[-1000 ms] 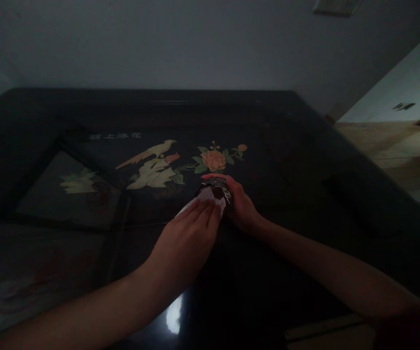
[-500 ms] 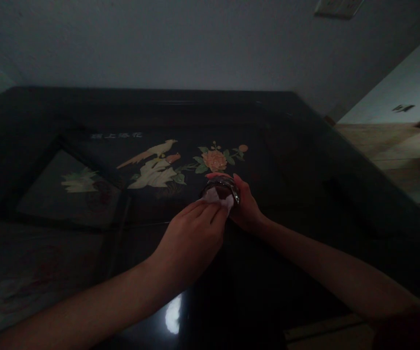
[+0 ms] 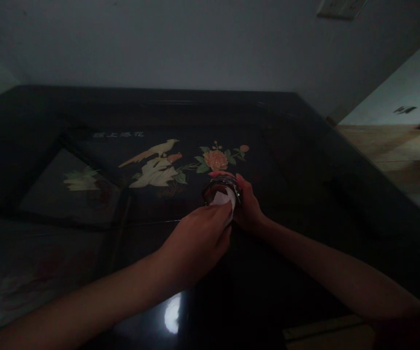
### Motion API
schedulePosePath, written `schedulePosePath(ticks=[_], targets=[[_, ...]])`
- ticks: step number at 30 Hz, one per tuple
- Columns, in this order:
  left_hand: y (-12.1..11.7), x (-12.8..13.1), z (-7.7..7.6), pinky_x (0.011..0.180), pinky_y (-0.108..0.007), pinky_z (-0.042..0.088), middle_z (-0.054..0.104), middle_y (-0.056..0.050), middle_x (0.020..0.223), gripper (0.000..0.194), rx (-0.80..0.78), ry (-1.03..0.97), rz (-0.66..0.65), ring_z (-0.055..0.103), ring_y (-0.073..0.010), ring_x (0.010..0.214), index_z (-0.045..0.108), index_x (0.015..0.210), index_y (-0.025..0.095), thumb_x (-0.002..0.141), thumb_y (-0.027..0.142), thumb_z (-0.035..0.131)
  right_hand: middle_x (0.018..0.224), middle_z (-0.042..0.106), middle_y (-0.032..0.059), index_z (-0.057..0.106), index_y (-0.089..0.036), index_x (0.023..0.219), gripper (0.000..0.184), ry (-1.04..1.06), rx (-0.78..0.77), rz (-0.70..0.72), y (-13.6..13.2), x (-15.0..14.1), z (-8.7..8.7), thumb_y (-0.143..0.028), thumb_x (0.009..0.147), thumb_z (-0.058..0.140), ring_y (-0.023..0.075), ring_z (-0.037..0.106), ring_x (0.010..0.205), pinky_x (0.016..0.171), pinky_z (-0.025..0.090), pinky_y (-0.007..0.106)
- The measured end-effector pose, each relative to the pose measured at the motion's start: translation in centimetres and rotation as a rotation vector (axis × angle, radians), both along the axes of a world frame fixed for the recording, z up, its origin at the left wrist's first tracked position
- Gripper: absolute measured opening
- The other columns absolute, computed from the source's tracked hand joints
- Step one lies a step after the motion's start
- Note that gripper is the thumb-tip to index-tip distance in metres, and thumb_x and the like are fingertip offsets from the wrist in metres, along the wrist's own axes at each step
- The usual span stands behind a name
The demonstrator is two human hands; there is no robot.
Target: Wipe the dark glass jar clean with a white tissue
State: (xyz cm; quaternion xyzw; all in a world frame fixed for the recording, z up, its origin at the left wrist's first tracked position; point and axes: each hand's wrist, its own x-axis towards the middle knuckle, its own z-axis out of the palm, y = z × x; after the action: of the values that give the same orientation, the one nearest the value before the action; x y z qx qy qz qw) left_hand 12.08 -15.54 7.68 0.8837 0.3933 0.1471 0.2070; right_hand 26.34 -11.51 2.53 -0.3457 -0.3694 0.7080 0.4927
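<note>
Above the glossy dark tabletop, my right hand (image 3: 249,204) is wrapped around a shiny, round-rimmed cup (image 3: 223,183), which looks like dark or clear glass. The cup's mouth tilts toward me, and its lower part is hidden behind my hands. My left hand (image 3: 199,238) pinches a crumpled white tissue (image 3: 221,198) and presses it at the near side of the rim. Whether the tissue reaches inside the cup is hard to tell in this dim light.
The black tabletop (image 3: 290,243) bears a bird (image 3: 159,149) and flower (image 3: 216,159) picture. A grey wall (image 3: 166,43) stands behind its far edge, with a socket plate (image 3: 341,8) at upper right. Wooden floor (image 3: 395,146) shows to the right.
My left hand has shifted slightly right and turned, carrying the tissue toward the right side of the cup's rim. My right hand keeps its hold on the cup.
</note>
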Motion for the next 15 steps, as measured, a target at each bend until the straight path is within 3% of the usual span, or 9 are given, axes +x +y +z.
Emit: schedulePosePath(ticks=[4, 7, 11, 15], targets=[[-0.10, -0.47, -0.32, 0.098, -0.032, 0.049, 0.069, -0.012, 0.114, 0.037, 0.346, 0.220, -0.078, 0.065, -0.0188, 0.105, 0.057, 0.119, 0.009, 0.086, 0.005, 0.042, 0.086, 0.069, 0.0032, 0.061, -0.023, 0.103, 0.040, 0.002, 0.036, -0.007, 0.07, -0.02, -0.35, -0.054, 0.088, 0.039, 0.0206, 0.065, 0.081, 0.074, 0.051, 0.035], [-0.44, -0.76, -0.60, 0.104, -0.036, 0.045, 0.064, -0.016, 0.124, 0.040, 0.507, 0.374, -0.045, 0.059, -0.0224, 0.117, 0.059, 0.121, 0.005, 0.087, 0.004, 0.038, 0.087, 0.069, 0.0017, 0.062, -0.023, 0.103, 0.038, 0.020, 0.049, 0.004, 0.16, 0.01, -0.57, -0.051, 0.089, 0.040, 0.0175, 0.064, 0.078, 0.073, 0.051, 0.032], [-0.72, -0.96, -0.99, 0.108, -0.042, 0.041, 0.057, -0.017, 0.133, 0.044, 0.606, 0.476, 0.005, 0.050, -0.0259, 0.128, 0.058, 0.125, 0.004, 0.087, 0.005, 0.035, 0.090, 0.069, 0.0016, 0.061, -0.023, 0.101, 0.037, 0.051, 0.049, 0.013, 0.30, 0.00, -0.52, -0.051, 0.089, 0.041, 0.0178, 0.065, 0.081, 0.072, 0.051, 0.031], [-0.50, -0.90, -0.73, 0.106, -0.041, 0.043, 0.060, -0.016, 0.130, 0.042, 0.594, 0.480, -0.014, 0.054, -0.0255, 0.124, 0.060, 0.122, 0.006, 0.087, 0.006, 0.038, 0.089, 0.069, 0.0021, 0.061, -0.022, 0.101, 0.039, 0.034, 0.037, -0.004, 0.32, -0.12, -0.57, -0.054, 0.087, 0.043, 0.0183, 0.064, 0.082, 0.072, 0.051, 0.030]])
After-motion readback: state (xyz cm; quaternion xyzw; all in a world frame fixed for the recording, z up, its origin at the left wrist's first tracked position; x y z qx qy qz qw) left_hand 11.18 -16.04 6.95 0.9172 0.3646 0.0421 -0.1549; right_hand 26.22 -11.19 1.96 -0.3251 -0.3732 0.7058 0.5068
